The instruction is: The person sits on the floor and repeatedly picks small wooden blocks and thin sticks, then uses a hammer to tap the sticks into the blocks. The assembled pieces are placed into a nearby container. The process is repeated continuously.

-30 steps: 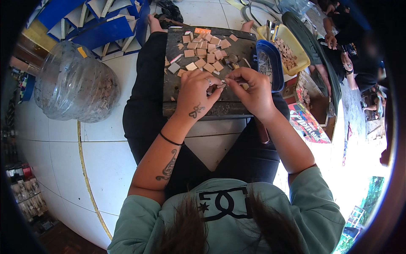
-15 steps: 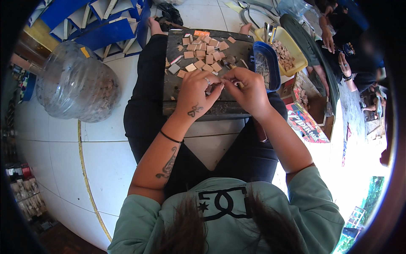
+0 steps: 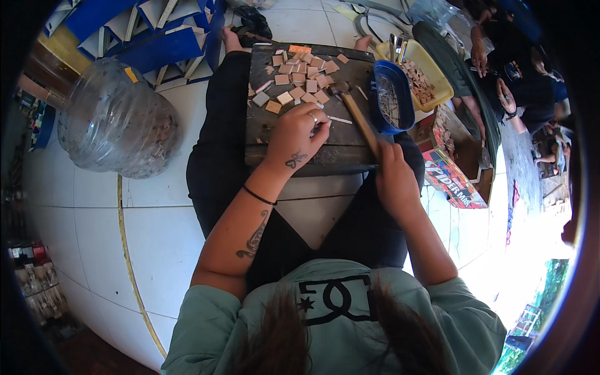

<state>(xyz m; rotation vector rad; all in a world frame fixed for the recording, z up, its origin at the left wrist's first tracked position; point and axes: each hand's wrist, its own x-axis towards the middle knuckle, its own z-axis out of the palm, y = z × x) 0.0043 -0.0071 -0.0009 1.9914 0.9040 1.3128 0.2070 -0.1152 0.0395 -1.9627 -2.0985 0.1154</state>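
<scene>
- Head view: low dark counter (image 3: pixel 344 142) set across in front of the seated person, between the knees.
- Left hand (image 3: pixel 299 134) over the near half of the counter, a ring on one finger. Grip: fingers curled in, thumb drawn up near the forefinger. Thin pale strip (image 3: pixel 340 120) pokes out to the right of the fingertips; cannot tell whether they have hold of it.
- Right hand (image 3: pixel 398 181) at the counter's near right edge. Grip: closed around the lower end of the hammer (image 3: pixel 360 120).
- Hammer: wooden handle slants up and left from the fist; head just beside the tiles. Cannot tell if the head touches the counter.
- Square wooden tiles (image 3: pixel 299 79) in a loose heap on the counter's far half, some overlapping. Grey tile (image 3: pixel 260 99) at the heap's near left; orange piece (image 3: pixel 300 49) at its far end.
- Blue tray (image 3: pixel 395 129) along the counter's right side, thin metal pins inside.
- Yellow basin (image 3: pixel 432 59) beyond it, small wooden bits within; printed box (image 3: pixel 444 167) nearer, to the right.
- Large clear plastic jug (image 3: pixel 106 119) on its side, left, on the white tiled floor (image 3: pixel 169 237).
- Far right: co-worker's hands (image 3: pixel 506 97), well apart from the counter.
</scene>
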